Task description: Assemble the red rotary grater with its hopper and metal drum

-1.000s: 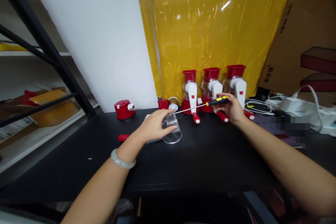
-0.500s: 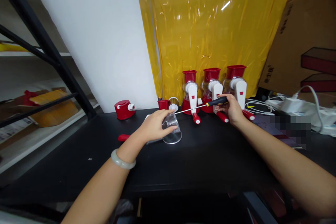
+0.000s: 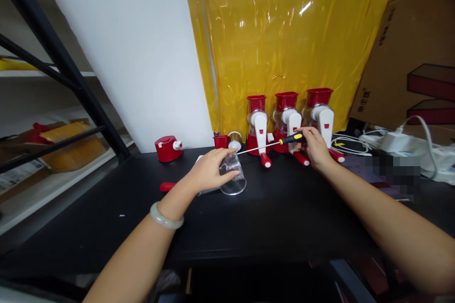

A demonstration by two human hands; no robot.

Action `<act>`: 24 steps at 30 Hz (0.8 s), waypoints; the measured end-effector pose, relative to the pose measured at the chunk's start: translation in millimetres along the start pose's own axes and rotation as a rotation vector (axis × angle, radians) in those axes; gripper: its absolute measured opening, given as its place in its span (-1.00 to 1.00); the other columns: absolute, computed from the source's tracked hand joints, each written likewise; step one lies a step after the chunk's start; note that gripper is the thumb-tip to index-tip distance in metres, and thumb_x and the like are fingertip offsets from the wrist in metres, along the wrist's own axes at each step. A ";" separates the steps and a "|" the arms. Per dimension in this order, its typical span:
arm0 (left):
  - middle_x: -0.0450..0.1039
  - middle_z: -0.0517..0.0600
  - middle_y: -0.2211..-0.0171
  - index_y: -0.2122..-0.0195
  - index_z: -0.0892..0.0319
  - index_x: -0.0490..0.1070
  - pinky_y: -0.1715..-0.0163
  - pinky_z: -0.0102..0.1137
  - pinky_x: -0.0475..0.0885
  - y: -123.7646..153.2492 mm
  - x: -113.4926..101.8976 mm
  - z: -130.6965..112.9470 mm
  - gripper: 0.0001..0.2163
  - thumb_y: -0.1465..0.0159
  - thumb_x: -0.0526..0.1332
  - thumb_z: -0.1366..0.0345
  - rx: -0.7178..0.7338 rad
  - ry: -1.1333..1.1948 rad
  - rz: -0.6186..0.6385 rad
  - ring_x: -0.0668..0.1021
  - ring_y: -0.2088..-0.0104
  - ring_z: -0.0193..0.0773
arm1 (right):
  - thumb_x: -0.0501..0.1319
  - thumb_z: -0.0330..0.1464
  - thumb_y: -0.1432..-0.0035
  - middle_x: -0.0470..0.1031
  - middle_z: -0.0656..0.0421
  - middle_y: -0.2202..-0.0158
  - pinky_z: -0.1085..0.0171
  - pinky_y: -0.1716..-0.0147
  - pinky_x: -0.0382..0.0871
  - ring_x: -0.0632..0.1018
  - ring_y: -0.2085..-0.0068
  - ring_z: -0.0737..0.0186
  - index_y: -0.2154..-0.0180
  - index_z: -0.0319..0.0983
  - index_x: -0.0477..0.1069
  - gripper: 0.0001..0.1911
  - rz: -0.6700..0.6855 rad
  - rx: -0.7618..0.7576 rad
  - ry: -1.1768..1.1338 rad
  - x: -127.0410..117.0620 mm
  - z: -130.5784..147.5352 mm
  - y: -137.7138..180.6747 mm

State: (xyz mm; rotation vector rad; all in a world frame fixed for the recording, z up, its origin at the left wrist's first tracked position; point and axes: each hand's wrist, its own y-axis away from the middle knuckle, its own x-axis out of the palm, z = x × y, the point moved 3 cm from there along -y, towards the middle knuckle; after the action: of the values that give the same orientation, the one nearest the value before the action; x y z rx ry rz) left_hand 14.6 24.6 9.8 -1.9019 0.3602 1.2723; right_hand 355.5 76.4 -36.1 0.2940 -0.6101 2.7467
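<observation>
Driver (image 3: 280, 142) barely rolled since prior frame; R hand (image 3: 314, 147) clamped on it, L hand (image 3: 209, 169) gripping cup (image 3: 232, 174): keep tip straight, cup steady.

A clear plastic cup (image 3: 232, 173) lay tilted on the black table, open mouth facing near, while a yellow-and-black-handled screwdriver (image 3: 270, 143) pointed its thin shaft left toward it.

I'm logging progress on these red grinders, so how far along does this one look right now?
Looks done: three grinders stand assembled by the yellow sheet. In hand: the left hand holds a clear cup tilted on the table, while the right hand aims a screwdriver at its far end. Apparently left: a red base, a red handle and small parts lie loose.
</observation>
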 end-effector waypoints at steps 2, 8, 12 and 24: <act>0.50 0.18 -0.09 -0.23 0.12 0.34 -0.06 0.00 0.49 -0.1 0.0 -0.2 -0.44 -0.28 0.28 -0.01 0.001 0.001 -0.002 0.57 -0.05 0.06 | 0.23 -0.14 -0.09 0.45 0.28 0.58 0.32 0.65 0.40 0.50 0.62 0.28 0.23 -0.16 0.37 -0.73 0.012 0.011 -0.029 -0.8 -0.5 -0.6; 0.50 0.19 -0.09 -0.23 0.12 0.34 -0.06 0.00 0.49 0.0 -0.3 0.1 -0.44 -0.28 0.28 -0.02 0.001 -0.006 0.000 0.58 -0.04 0.06 | 0.27 -0.20 -0.03 0.50 0.25 0.52 0.35 0.61 0.42 0.54 0.58 0.29 0.19 -0.18 0.41 -0.70 0.009 0.012 -0.045 -0.5 2.5 -1.0; 0.51 0.18 -0.09 -0.23 0.13 0.35 -0.07 -0.01 0.49 -0.3 -0.4 -0.6 -0.45 -0.27 0.28 -0.01 0.010 -0.003 -0.006 0.58 -0.05 0.06 | 0.35 -0.02 -0.02 0.37 0.34 0.65 0.35 0.66 0.37 0.42 0.68 0.34 0.23 -0.17 0.39 -0.58 0.000 -0.029 -0.007 1.9 4.0 -0.6; 0.50 0.17 -0.11 -0.23 0.11 0.35 -0.07 0.00 0.48 -1.7 0.6 -1.5 -0.44 -0.27 0.28 -0.02 0.002 -0.005 -0.005 0.57 -0.05 0.05 | 0.18 -0.20 -0.07 0.55 0.21 0.40 0.34 0.62 0.43 0.61 0.48 0.24 0.18 -0.18 0.42 -0.71 0.000 0.009 -0.055 -3.9 -0.4 -4.9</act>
State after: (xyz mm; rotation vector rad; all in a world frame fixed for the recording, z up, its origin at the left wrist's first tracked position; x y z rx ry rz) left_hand 16.8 24.6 10.3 -1.8967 0.3538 1.2733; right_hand 360.7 79.7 -35.6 0.3726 -0.6117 2.7500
